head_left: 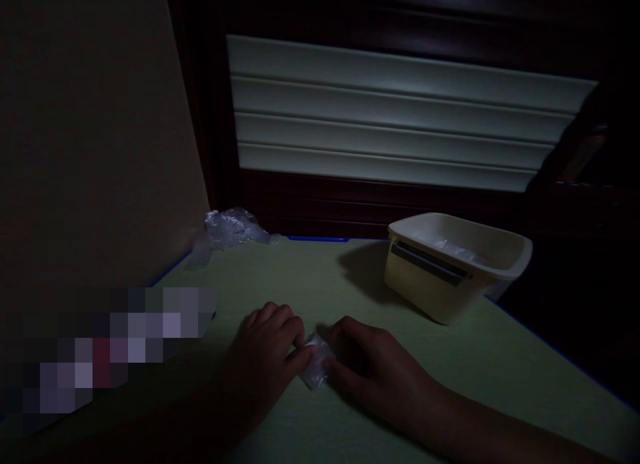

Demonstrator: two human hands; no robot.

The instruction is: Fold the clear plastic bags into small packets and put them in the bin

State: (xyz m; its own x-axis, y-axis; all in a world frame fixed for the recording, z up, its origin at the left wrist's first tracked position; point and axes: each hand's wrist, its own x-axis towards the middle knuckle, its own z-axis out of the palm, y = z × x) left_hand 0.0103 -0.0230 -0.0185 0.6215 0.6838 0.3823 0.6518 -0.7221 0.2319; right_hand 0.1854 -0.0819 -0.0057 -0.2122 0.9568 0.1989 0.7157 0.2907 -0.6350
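A small transparent plastic packet (316, 365) lies on the pale green tabletop between my hands. My left hand (273, 347) has its fingers curled, with the thumb pressed on the packet's left side. On the other side my right hand (383, 367) is curved inward, its thumb and fingertips at the packet's right edge. Both hands are closed about the packet. Dim light hides what, if anything, is inside it.
A cream plastic bin (430, 284) with a dark handle stands at the right, holding plastic packets. Crumpled clear plastic (233, 229) lies at the back left corner. A blurred-out object (120, 344) is at the left. Behind the table is a slatted panel (390, 117).
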